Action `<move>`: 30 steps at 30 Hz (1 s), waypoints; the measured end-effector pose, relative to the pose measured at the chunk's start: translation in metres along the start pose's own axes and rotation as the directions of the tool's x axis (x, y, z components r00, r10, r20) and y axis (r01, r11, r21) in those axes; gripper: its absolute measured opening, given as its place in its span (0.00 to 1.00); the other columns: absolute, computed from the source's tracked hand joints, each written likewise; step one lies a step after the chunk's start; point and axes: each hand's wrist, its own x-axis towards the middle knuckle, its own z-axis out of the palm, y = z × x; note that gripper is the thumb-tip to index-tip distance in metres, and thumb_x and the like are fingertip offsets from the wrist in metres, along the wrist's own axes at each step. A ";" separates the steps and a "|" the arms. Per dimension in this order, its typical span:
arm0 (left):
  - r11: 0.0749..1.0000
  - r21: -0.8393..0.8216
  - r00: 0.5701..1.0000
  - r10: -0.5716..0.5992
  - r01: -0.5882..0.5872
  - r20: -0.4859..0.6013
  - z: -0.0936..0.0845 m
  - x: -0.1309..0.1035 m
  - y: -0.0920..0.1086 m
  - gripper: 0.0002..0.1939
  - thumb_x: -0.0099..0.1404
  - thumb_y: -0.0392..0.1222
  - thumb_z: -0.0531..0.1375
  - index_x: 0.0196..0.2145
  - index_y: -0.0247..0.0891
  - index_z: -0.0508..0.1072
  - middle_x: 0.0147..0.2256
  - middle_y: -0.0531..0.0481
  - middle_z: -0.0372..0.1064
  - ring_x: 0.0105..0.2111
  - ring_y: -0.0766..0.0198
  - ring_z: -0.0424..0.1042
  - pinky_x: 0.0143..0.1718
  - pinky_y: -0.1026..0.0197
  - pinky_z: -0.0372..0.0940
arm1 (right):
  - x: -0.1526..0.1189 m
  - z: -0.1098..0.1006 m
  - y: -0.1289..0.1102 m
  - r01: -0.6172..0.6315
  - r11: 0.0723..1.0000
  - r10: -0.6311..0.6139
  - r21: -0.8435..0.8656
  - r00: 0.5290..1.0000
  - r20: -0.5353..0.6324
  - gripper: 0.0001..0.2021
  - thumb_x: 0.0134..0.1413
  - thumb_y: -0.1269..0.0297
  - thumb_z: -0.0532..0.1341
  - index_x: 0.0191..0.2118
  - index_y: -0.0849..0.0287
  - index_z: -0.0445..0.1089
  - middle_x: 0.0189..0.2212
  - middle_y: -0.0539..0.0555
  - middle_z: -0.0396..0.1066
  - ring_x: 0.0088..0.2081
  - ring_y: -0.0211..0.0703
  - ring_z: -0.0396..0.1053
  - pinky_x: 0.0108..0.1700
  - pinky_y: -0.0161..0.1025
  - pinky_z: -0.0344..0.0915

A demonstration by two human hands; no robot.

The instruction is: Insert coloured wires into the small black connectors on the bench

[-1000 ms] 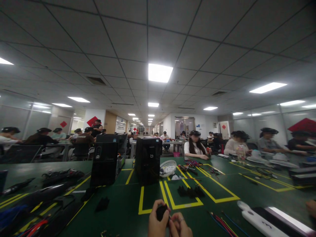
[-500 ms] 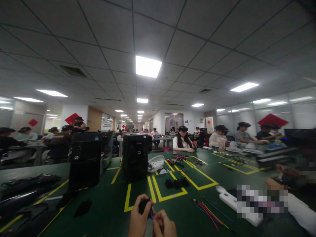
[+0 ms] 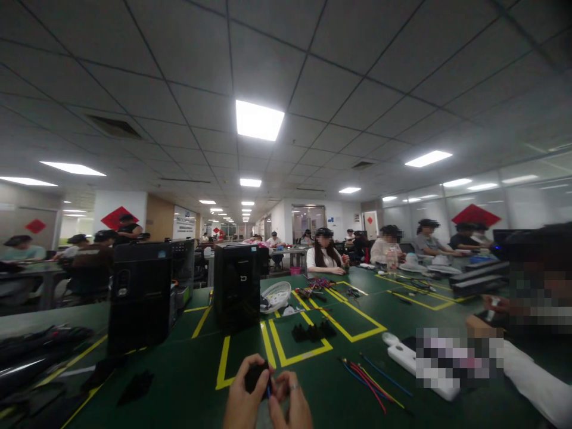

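Note:
Low in the middle of the head view, my left hand (image 3: 242, 398) is closed around a small black part (image 3: 255, 378). A thin blue wire (image 3: 269, 391) runs down from that part. The fingers of my right hand (image 3: 292, 402), one with a ring, pinch at the wire close beside the black part. Where exactly the wire meets the part is hidden by my fingers. Right of my hands lie loose red, blue and yellow wires (image 3: 369, 381) on the green table. Several black pieces (image 3: 313, 330) sit in a row beyond my hands.
Two black computer cases (image 3: 236, 289) stand at the back left. A white basket (image 3: 276, 296) is beside one. A white power strip (image 3: 420, 366) lies to the right, near a co-worker's sleeved arm (image 3: 531, 375). Another black piece (image 3: 136, 387) rests at the left. Another person (image 3: 326, 256) sits opposite.
The view has turned slightly right, so the scene shifts left. My right fingers have moved up closer to the black part, and less blue wire shows between my hands.

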 end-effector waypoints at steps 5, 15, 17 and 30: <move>0.999 0.021 0.998 0.035 -0.037 0.060 0.005 -0.006 -0.005 0.20 0.53 0.50 0.63 0.40 0.40 0.63 0.33 0.50 0.72 0.33 0.58 0.72 0.38 0.58 0.65 | 0.008 -0.015 -0.011 -0.176 0.965 0.154 0.192 0.980 0.127 0.20 0.52 0.55 0.57 0.49 0.57 0.63 0.45 0.58 0.70 0.46 0.47 0.68 0.50 0.40 0.63; 0.962 -0.231 0.983 -0.112 0.144 0.147 0.022 -0.013 -0.019 0.21 0.60 0.62 0.50 0.38 0.41 0.64 0.30 0.52 0.70 0.29 0.61 0.69 0.32 0.61 0.61 | 0.010 -0.017 -0.011 -0.395 0.787 0.296 0.474 0.915 0.273 0.28 0.47 0.45 0.59 0.51 0.57 0.65 0.53 0.57 0.67 0.57 0.50 0.59 0.57 0.43 0.57; 0.979 -0.177 0.988 -0.077 0.100 0.132 0.020 -0.014 -0.016 0.20 0.61 0.59 0.51 0.36 0.40 0.67 0.32 0.51 0.70 0.33 0.60 0.69 0.36 0.60 0.61 | 0.010 -0.015 -0.009 -0.411 0.777 0.320 0.476 0.910 0.264 0.28 0.46 0.44 0.60 0.49 0.56 0.66 0.51 0.57 0.69 0.55 0.50 0.61 0.55 0.43 0.58; 0.999 0.034 1.000 0.014 -0.013 -0.023 0.023 -0.006 -0.026 0.21 0.58 0.60 0.53 0.38 0.41 0.66 0.33 0.49 0.70 0.37 0.56 0.70 0.39 0.59 0.61 | 0.011 0.006 -0.002 -0.351 0.800 0.351 0.486 0.932 0.096 0.25 0.44 0.41 0.58 0.40 0.57 0.68 0.37 0.54 0.73 0.43 0.49 0.69 0.46 0.41 0.64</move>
